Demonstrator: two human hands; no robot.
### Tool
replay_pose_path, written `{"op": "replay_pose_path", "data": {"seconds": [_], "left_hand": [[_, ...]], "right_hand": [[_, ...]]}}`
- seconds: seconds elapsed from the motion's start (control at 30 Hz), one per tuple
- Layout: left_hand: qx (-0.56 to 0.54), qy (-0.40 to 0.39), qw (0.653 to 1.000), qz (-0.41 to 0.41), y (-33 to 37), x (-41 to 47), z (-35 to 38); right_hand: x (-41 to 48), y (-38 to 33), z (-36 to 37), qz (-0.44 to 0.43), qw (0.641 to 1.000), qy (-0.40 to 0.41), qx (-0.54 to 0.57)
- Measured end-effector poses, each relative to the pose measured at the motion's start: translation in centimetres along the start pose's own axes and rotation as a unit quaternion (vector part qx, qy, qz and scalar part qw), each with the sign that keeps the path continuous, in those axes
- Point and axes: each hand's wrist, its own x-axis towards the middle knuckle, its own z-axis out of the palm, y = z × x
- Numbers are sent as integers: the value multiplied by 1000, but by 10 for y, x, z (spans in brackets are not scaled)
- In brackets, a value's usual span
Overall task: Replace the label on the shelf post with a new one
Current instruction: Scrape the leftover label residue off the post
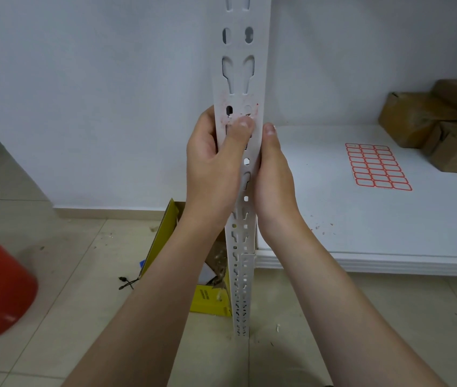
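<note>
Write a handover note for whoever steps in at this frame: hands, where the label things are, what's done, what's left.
Left hand: wrapped around the white shelf post, thumb pressing on red label residue.
Right hand: braced against the post's right edge, holding nothing else.
Sheet of red-bordered labels: flat on the white shelf board, to the right; no gaps visible in it.
Done: old label mostly off; only smears remain, with red flecks on the board.
Left: clear the residue, peel a new label, stick it on the post.

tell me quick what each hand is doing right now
Left hand: closed around the shelf post, thumb pressing on the reddish label residue.
Right hand: against the post's right edge, holding nothing else.
</note>
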Motion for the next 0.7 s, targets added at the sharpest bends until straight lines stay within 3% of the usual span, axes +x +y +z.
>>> {"op": "replay_pose_path", "data": {"seconds": [0.43, 0.7], "left_hand": [[36, -25, 999, 4, 6, 9, -9], [87, 34, 996, -1, 11, 8, 13]], "right_hand": [[-3, -2, 5, 2, 1000, 10, -22], [-7, -4, 7, 12, 1000, 25, -16]]}}
